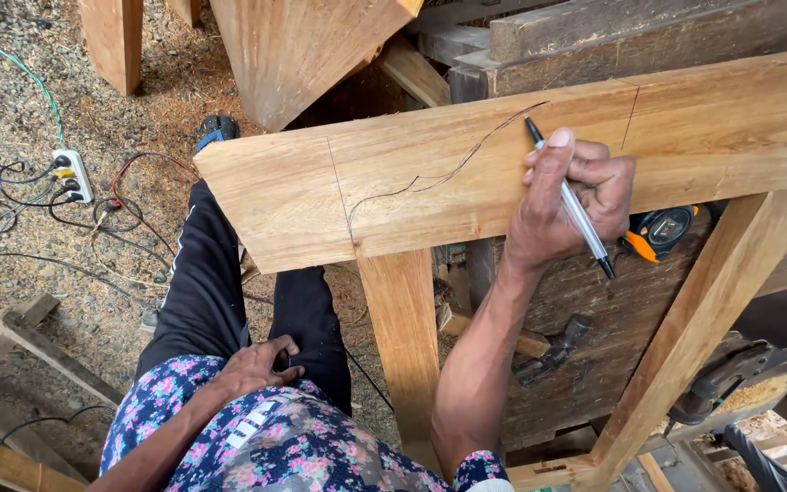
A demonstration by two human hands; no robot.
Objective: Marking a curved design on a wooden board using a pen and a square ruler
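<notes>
Midway through marking: right hand [568, 196] clenched on a pen [567, 196], tip at the curve's [448, 173] upper end on the wooden frame rail [321, 196]. Left hand [257, 364] at 7 o'clock, released, resting on thigh. Next: probably steady retracing along the line.

Pen [568, 202] on frame rail [430, 182]; tape measure [662, 230] right beneath; power strip [72, 175] far left on ground [11, 91].
</notes>
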